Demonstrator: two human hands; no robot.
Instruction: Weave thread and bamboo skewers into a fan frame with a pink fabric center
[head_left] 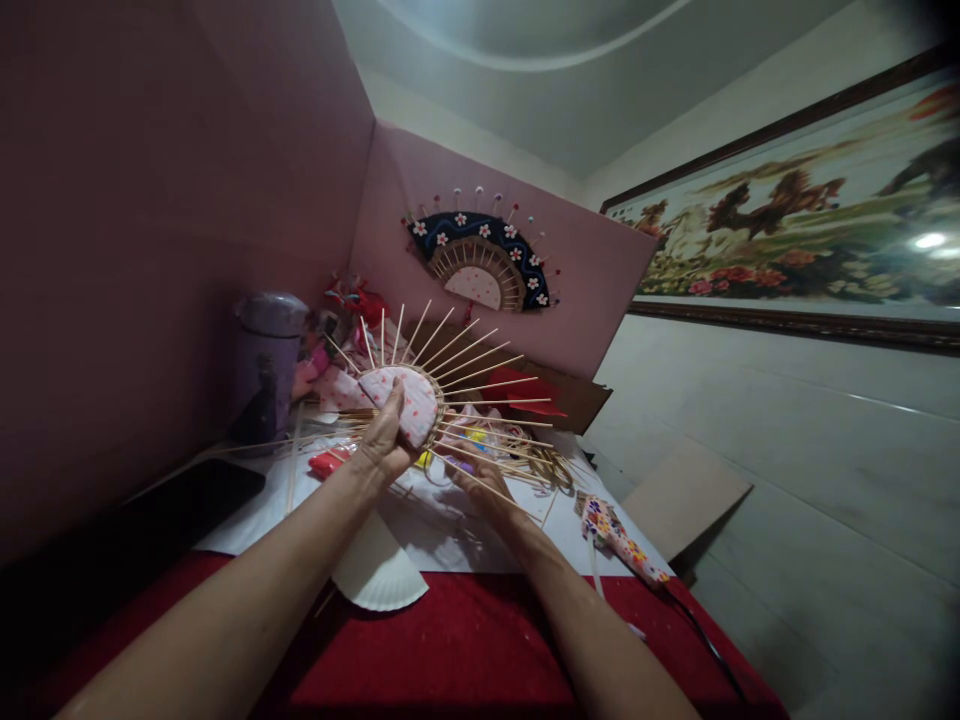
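In the left grip [385, 445], a half-disc [420, 402] is faced with matt, cloth-like material and ringed by smooth wooden sticks [499, 402]. Below the grip, a matt, fluted paper-like piece [379, 575] and red cloth [465, 650] are seen; far right, a framed picture [795, 220] is glossily finished.

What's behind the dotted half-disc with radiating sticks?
Between the sticks, brown cardboard and a red sheet show behind. Whatever lies directly behind the half-disc and the left hand is covered.
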